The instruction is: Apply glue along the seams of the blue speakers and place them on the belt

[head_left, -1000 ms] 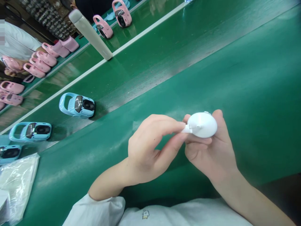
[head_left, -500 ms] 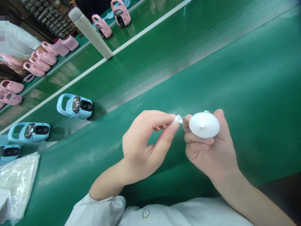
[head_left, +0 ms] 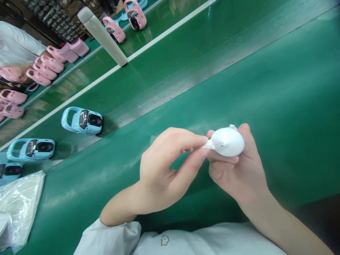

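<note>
Between thumb and forefinger, my left hand pinches a small white cap with a thin metal pin sticking out of it. The pin points right and lies across the face of a white cone-topped round part, close to the small hole at its middle. Whether the pin's tip enters the hole I cannot tell. My right hand is closed round that white part from below and behind, so its underside is mostly hidden. A small white tab shows at its top edge.
Light-blue handled devices stand in a row on the left of the green bench. A clear plastic bag lies at lower left. Beyond the pale strip are a white cylinder, several pink handled devices and another person's sleeve.
My left hand has moved right, bringing the cap and pin up to the white part's centre. The light-blue devices have shifted slightly left. My right hand has barely moved.
</note>
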Tool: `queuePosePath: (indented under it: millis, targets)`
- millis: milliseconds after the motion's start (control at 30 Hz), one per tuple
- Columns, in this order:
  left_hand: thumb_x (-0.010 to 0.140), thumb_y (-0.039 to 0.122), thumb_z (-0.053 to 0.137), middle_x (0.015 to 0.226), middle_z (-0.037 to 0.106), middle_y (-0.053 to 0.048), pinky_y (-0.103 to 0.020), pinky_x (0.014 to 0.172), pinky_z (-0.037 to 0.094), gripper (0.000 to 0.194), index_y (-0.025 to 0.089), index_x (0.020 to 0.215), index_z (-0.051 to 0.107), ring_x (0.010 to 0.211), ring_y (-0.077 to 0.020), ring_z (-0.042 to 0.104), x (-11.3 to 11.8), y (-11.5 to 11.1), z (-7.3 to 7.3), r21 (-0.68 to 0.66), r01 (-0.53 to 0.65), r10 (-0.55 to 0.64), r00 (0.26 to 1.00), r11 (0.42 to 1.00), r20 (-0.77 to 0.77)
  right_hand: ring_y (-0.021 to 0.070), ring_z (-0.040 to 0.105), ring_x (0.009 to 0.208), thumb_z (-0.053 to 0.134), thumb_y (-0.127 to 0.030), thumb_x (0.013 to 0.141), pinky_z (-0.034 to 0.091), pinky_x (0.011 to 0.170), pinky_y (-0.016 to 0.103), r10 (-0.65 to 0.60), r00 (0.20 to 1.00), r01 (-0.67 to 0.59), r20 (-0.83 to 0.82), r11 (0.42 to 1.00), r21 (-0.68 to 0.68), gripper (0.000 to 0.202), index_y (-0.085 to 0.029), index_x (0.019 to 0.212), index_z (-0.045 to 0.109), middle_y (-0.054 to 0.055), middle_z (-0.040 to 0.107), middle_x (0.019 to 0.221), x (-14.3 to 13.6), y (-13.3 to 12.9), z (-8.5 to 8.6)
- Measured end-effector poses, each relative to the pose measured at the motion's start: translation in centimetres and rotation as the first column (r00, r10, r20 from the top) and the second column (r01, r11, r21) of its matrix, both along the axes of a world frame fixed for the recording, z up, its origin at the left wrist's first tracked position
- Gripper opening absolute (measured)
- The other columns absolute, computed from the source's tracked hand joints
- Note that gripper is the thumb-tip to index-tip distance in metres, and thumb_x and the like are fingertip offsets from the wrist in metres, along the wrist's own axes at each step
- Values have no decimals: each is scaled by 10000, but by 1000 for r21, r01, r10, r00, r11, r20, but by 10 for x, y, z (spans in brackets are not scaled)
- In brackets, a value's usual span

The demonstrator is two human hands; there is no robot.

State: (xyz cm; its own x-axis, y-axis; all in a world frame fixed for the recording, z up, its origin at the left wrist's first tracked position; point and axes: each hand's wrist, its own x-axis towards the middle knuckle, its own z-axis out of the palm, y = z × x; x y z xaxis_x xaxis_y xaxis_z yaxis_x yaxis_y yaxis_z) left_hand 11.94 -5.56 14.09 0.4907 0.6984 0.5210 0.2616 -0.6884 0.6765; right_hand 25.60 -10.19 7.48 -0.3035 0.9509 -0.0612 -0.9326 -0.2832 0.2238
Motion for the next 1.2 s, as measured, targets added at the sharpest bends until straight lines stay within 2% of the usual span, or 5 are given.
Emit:
queuePosePath:
  millis: [400, 767, 933, 1067, 1200]
  targets:
    - [801, 68, 621, 837, 654, -4, -219, 629, 509, 145, 184, 886, 636, 760, -91, 580, -4, 11, 3, -128, 85, -91, 995, 988, -43, 67, 539, 583, 764, -248, 875, 557, 544, 123, 23, 994, -18, 111, 999, -51, 302, 3, 998, 648, 40, 582, 856, 2, 1, 2]
    - [814, 80, 607, 839, 665, -9, -216, 642, 514, 143, 198, 878, 655, 728, -92, 569, -10, 21, 3, -289, 178, -193, 981, 941, -25, 74, 548, 569, 802, -245, 839, 541, 514, 113, 42, 985, -29, 167, 996, -80, 290, -18, 951, 661, 65, 596, 887, 2, 2, -1]
    - [813, 70, 604, 800, 629, -13, -199, 658, 510, 134, 174, 880, 656, 737, -83, 577, -21, 21, 5, -350, 271, -282, 959, 897, 21, 54, 528, 562, 820, -234, 815, 535, 509, 103, 34, 979, -12, 202, 994, -108, 295, -35, 949, 648, 59, 594, 931, 3, 3, -3]
    - [815, 76, 598, 826, 635, -18, -190, 643, 483, 128, 180, 868, 650, 749, -80, 564, -28, 16, 2, -374, 171, -161, 985, 912, 60, 38, 502, 531, 864, -249, 756, 523, 486, 91, 43, 973, -9, 226, 989, -148, 365, -59, 962, 630, 25, 585, 895, 4, 5, -1]
    - [805, 123, 627, 839, 639, -11, -169, 621, 478, 89, 194, 857, 640, 736, -76, 580, -32, 15, -13, -488, 67, -14, 994, 870, 112, 49, 479, 478, 918, -203, 618, 505, 407, 112, 81, 973, -13, 214, 953, -301, 469, -41, 934, 611, 25, 582, 862, 4, 7, 3]
